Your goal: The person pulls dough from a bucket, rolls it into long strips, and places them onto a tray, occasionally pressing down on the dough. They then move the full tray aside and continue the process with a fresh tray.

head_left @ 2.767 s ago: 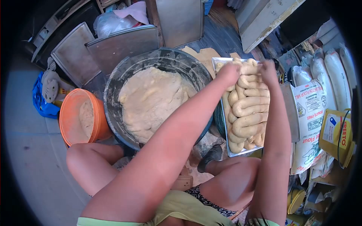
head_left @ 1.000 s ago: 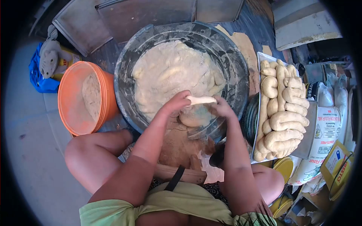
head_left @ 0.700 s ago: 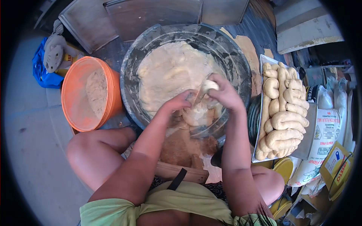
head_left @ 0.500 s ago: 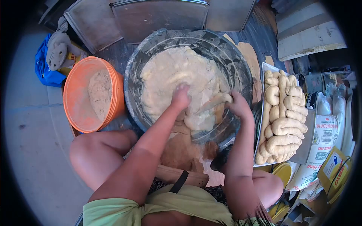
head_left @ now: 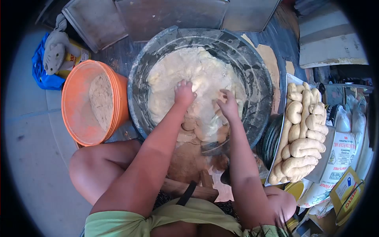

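Note:
A wide mass of pale, floury dough (head_left: 173,67) spreads across the bottom of a big dark basin (head_left: 258,91) in front of me. My left hand (head_left: 184,94) is at the middle of the dough, its bent fingers dug into a raised fold. To its right, my right hand (head_left: 228,104) hangs close over the dough, with fingers spread and bent and nothing held between them. Nearest me, the dough's edge is ragged and smeared against the basin wall.
Left of the basin stands an orange bucket (head_left: 120,102) with flour (head_left: 101,98) in it. On the right, a tray (head_left: 285,93) carries several thick dough rolls (head_left: 306,148), beside a printed flour sack (head_left: 339,152). Metal sheets (head_left: 169,17) lean behind the basin.
My right hand has let go of a stretched flap of dough at the right and moved inward, up and left. My left hand has shifted slightly left. The view has tilted a little.

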`<state>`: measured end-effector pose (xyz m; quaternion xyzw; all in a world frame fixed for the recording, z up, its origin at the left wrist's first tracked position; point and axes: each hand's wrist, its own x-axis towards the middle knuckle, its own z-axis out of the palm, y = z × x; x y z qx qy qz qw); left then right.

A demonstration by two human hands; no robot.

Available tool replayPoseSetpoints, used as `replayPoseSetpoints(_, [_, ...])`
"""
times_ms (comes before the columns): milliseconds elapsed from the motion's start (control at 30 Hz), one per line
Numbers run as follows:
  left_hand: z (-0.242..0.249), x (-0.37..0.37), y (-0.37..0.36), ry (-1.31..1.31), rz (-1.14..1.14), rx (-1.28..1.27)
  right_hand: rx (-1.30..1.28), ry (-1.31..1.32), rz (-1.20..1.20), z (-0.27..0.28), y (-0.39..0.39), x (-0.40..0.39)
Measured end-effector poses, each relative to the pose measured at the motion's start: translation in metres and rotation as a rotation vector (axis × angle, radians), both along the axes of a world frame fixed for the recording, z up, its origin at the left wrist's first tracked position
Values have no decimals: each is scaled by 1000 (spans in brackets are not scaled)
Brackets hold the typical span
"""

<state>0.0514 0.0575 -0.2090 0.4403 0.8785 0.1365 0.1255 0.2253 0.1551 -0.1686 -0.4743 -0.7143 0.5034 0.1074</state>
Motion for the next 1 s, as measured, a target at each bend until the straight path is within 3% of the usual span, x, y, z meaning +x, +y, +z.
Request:
replayPoseSetpoints(67, [7,-4,-5,-120,-28,32,341,-66,185,-13,7,-30])
replayPoseSetpoints(167, [27,-19,-13,-347,-36,153,411,-193,360,-49,15,-67])
replayPoseSetpoints(267, [45,-37,-17,-515,-18,255,425,-400,367,-29,4,-88])
replayPoseSetpoints(333, [44,-45,-21,-588,-29,269,395,-387,381,-29,-1,-93])
replayPoseSetpoints(433, [42,-62,-29,-952,125,274,377,-301,373,-43,-9,-85])
replayPoseSetpoints(500, [-3,-64,-38,-861,66,370,426,-96,303,-47,-22,-76])
replayPoseSetpoints(567, [-21,-62,-42,-765,5,466,469,-76,282,-43,-40,-65])
replayPoseSetpoints(633, [-21,-51,-50,-415,-119,228,513,-58,259,-41,-58,-50])
replayPoseSetpoints(767, [-22,-40,-62,-409,-136,362,534,11,357,-31,-89,-20])
replayPoseSetpoints(833, [4,-43,-65,-772,1,174,459,18,439,-23,-100,-9])
replayPoseSetpoints(867, [12,-47,-66,-768,-1,177,464,21,438,-20,-98,-9])
replayPoseSetpoints(933, [27,-56,-68,-884,-68,198,205,46,266,-17,-90,-15])
replayPoseSetpoints(967, [35,-60,-69,-882,-69,193,403,-41,194,-39,-84,-22])
replayPoseSetpoints(1000, [46,-62,-70,-916,-42,140,395,-40,189,-35,-78,-33])
